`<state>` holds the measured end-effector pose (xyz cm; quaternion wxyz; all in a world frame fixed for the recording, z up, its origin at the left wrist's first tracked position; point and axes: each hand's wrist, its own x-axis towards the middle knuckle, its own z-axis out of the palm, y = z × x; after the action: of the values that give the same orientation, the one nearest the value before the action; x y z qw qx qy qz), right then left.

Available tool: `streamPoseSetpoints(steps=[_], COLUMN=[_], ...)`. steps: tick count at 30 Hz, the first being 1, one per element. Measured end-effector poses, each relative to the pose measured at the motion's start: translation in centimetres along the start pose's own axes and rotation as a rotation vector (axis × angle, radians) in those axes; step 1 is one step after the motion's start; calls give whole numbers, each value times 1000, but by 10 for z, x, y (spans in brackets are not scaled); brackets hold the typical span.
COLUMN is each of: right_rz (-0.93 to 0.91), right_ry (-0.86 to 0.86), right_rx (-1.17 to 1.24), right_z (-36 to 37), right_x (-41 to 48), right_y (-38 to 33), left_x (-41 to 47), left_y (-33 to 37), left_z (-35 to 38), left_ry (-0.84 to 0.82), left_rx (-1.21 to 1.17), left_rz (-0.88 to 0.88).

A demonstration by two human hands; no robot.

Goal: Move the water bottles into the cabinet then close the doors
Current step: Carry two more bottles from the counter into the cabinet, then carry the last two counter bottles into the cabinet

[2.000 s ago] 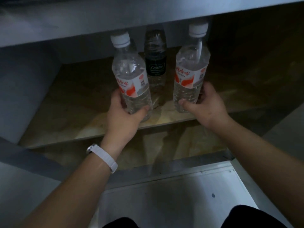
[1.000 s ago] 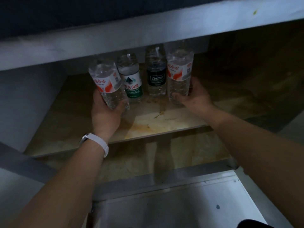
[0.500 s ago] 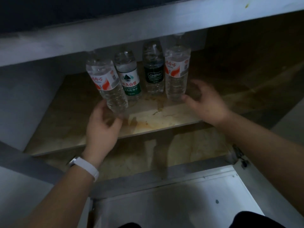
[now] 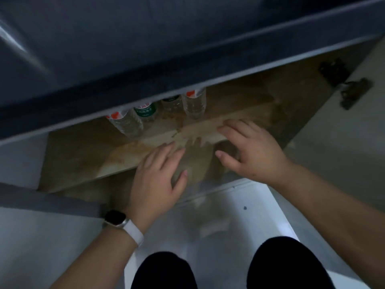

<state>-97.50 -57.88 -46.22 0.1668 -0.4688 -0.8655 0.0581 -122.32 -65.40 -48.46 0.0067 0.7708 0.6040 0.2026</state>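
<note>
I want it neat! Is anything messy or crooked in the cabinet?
The leftmost bottle leans left while the other three stand straighter. The shelf has pale, blotchy stains. Both hands, left hand and right hand, are empty.

I see bare forearms, a dark-faced watch [image 4: 115, 218] on a white strap at my left wrist, black trousers [image 4: 287, 265].

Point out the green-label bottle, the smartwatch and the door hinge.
green-label bottle [image 4: 145, 110], head view, on its green label.
smartwatch [image 4: 115, 218], head view, on the dark screen at the left wrist.
door hinge [image 4: 354, 91], head view, on the dark metal plate at the right.
</note>
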Motion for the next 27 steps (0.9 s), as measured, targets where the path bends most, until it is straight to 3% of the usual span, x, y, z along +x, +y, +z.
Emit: streamPoseSetpoints(steps=[15,27], right_rz=[91,92], right_ry=[-208,-113], right_rx=[-40,-143], right_z=[-261,-465], right_x=[-81,-116], right_y=[-54,-37], left_x=[29,107], left_y=[171,303], left_z=[-216,-339], left_ry=[-212,-151], left_rx=[72,49], left_rz=[160,253])
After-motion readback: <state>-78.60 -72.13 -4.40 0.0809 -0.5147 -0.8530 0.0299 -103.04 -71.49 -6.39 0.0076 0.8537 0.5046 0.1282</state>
